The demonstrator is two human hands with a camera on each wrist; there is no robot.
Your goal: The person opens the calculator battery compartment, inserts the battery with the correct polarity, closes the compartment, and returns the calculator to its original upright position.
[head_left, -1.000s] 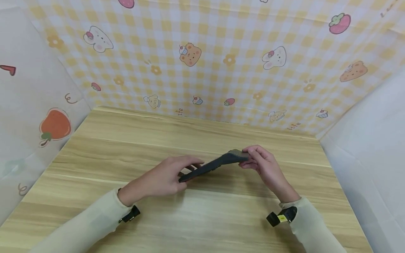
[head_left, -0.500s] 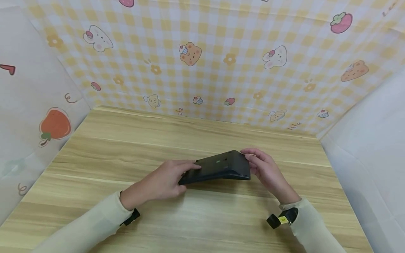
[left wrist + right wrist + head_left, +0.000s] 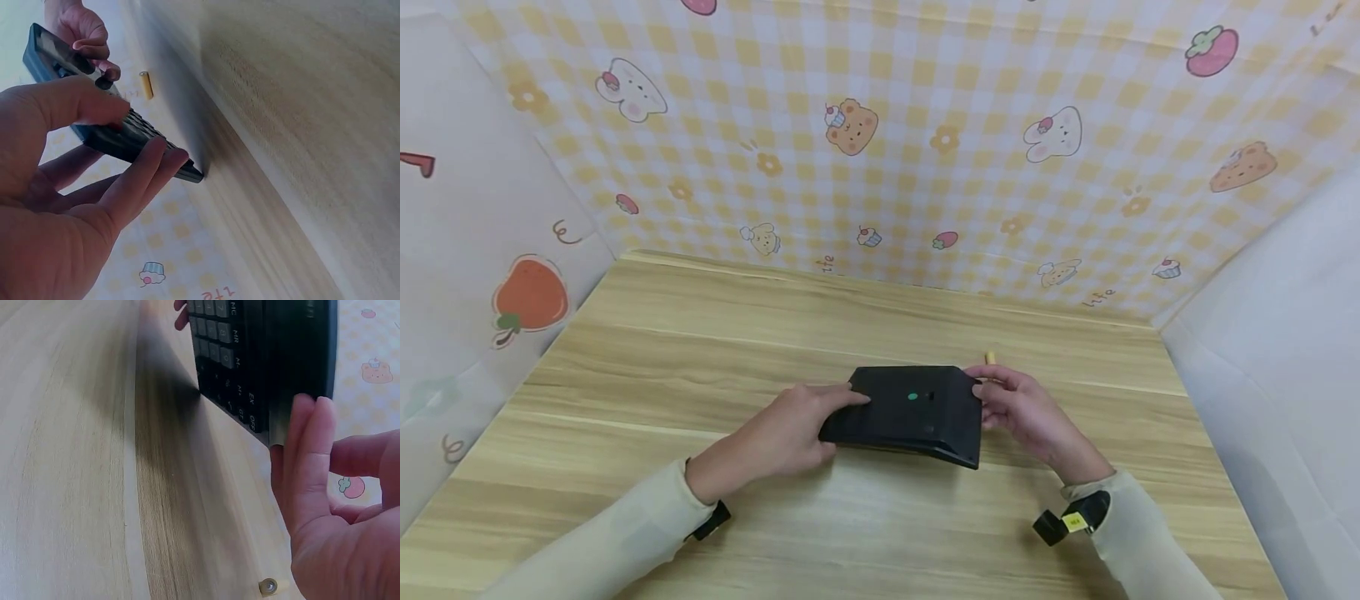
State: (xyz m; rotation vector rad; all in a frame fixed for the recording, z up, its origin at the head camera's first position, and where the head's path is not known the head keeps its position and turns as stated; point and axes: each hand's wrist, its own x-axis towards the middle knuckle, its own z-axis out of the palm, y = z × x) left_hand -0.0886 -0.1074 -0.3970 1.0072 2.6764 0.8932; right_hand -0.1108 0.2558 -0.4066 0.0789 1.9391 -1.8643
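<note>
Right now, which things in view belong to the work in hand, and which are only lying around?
In use:
calculator
left hand, gripping it
right hand, holding its edge

Apparently just lying about:
small yellow cylinder, perhaps a battery, untouched on the table

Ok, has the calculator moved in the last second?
Yes: in the head view, the calculator has rolled to show its back, its near right corner swung away from the checked cloth.

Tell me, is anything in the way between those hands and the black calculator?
Nothing visible is: the left hand grips one end of the calculator, and the right hand touches the other. A small yellow cylinder lies on the table near the right hand, not between hand and calculator.
</note>
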